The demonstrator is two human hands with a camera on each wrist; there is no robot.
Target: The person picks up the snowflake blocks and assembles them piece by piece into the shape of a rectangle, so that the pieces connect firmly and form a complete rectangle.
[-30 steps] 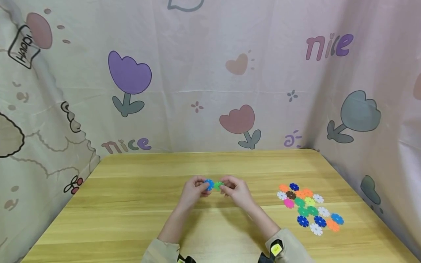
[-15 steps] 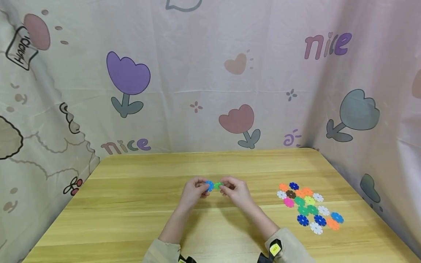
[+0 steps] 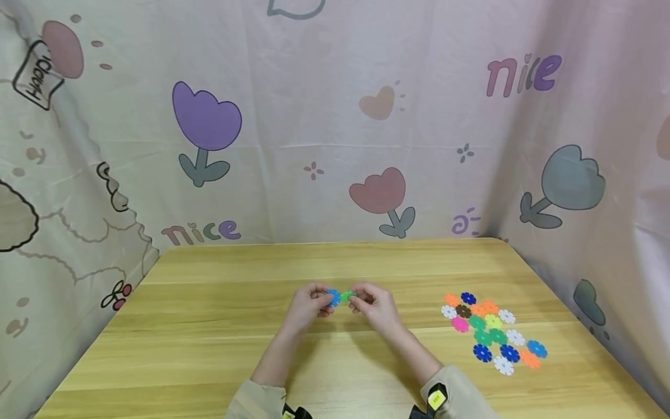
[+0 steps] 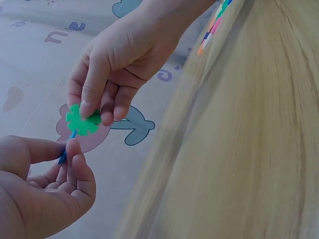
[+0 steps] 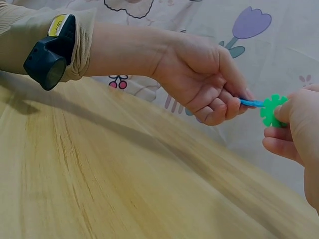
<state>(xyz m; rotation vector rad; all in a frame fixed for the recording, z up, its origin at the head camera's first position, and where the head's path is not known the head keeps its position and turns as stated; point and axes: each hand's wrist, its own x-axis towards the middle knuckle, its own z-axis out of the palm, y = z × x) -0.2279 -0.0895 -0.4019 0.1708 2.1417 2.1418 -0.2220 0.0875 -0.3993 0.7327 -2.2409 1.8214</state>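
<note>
Above the middle of the wooden table (image 3: 209,326), my left hand (image 3: 310,305) pinches a blue flower-shaped disc (image 3: 332,297) between thumb and fingers. My right hand (image 3: 373,305) pinches a green flower-shaped disc (image 3: 346,296). The two discs meet edge to edge between the hands. In the left wrist view the green disc (image 4: 82,119) faces the camera and the blue disc (image 4: 67,148) shows edge-on below it. From the right wrist the blue disc (image 5: 251,102) pokes out of the left hand (image 5: 199,79) and touches the green disc (image 5: 271,110).
A cluster of several flat flower discs (image 3: 492,331) in orange, white, green, blue and pink lies on the table's right side. Patterned fabric (image 3: 335,116) walls the table at the back and both sides. Black wrist devices (image 5: 50,55) sit at the beige sleeves.
</note>
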